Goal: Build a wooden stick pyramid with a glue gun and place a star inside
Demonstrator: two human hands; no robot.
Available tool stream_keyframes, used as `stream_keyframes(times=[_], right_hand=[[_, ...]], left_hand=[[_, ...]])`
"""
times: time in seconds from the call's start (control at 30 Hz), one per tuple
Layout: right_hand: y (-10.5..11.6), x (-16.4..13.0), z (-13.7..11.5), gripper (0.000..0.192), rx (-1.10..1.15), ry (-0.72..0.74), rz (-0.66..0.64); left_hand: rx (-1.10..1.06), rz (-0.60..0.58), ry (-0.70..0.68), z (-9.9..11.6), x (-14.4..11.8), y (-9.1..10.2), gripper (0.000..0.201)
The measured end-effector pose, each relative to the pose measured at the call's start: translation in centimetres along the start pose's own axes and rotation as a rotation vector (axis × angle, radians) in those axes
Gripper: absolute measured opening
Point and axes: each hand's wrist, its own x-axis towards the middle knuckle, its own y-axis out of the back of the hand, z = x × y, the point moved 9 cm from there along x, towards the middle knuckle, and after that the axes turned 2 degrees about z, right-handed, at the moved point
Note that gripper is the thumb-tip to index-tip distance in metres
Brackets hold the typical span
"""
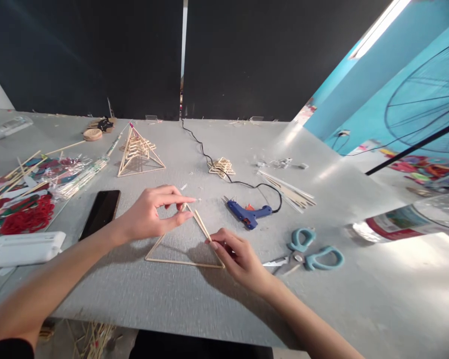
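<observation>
1. Clutter at the left edge of the frame: red cord, loose wooden sticks and cellophane-wrapped material lie pushed aside, and a white rectangular case sits at lower left. No writing on them can be read.
2. Black phone, left of centre, lies flat with a dark screen, just beside the left forearm.
3. Stick pyramid, upper left of centre, stands upright on its base, well apart from the hands, a smaller layered stick form nested inside it.
4. Left hand, centre: thumb and forefinger are pinched shut on the apex of the stick triangle, apparently to keep the meeting ends together.
5. Stick triangle, lower centre: it lies flat on the grey table, its base toward the bottom edge.
6. Right hand, just right of centre: fingertips are closed lightly on the triangle's right side stick, near its lower corner, seemingly steadying it.
7. Small flat stick stack, above centre, lies under the black cord.
8. Blue glue gun, right of centre, lies on its side, nozzle toward the hands, near them.
9. Teal-handled scissors, lower right, lie near the right hand.
10. Plastic bottle, far right: its label is too blurred to read.
</observation>
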Motion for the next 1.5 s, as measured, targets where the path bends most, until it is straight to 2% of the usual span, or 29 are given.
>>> stream_keyframes(times=[0.23,0.53,1.5], right_hand=[[0.1,-0.2,0.3,0.014,-0.003,0.002,-0.008],[-0.2,-0.3,0.2,0.014,0.001,-0.007,-0.025],[-0.2,-0.6,0.5,0.015,0.026,-0.033,-0.011]], left_hand=[[-0.079,0.007,-0.074,0.2,-0.1,-0.9,0.028],[-0.075,-0.013,-0.101,0.4,-0.3,-1.6,0.029],[-0.1,-0.034,-0.084,0.5,-0.3,-2.2,0.029]])
